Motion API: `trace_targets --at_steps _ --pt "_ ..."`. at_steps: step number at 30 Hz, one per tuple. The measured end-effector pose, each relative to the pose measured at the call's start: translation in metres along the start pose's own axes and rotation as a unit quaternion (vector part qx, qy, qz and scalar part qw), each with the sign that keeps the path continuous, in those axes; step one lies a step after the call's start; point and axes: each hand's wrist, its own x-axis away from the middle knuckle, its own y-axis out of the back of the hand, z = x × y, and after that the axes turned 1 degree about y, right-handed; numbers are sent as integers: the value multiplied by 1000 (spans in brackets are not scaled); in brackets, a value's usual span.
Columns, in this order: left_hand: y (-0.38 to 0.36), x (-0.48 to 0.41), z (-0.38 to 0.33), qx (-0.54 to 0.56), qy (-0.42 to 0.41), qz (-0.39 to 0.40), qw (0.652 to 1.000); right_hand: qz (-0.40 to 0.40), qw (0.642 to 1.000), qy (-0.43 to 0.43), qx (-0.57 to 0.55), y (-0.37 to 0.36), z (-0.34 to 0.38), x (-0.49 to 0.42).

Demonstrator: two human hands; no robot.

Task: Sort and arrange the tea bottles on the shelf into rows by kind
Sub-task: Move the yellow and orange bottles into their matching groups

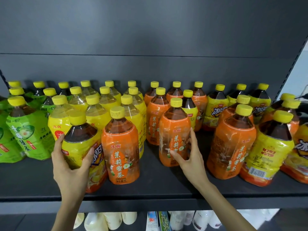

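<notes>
Left hand [70, 157] grasps yellow bottle [80, 144], near upright, lower left. Right hand [188, 155] grasps upright orange bottle [173, 135], centre. Matching yellow bottles [218, 109] stand at frame right, nearer the right hand.

The one view comes from the person's head, close in front of the shelf [150, 189], facing it squarely and tilted slightly down. The shelf board crosses the lower half, its back panel [150, 30] fills the top, and packs [113, 220] below edge the bottom.
</notes>
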Motion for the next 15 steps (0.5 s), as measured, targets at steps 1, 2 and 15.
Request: trace_targets --at_steps 1,2,15 --pt "-1 0 0 1 1 -1 1000 -13 1000 -5 12 -4 2 0" --pt "-1 0 0 1 1 -1 1000 -26 999 -9 31 -9 4 0" --pt "3 1 -5 -12 -3 13 1000 -75 996 -17 35 -35 13 -21"
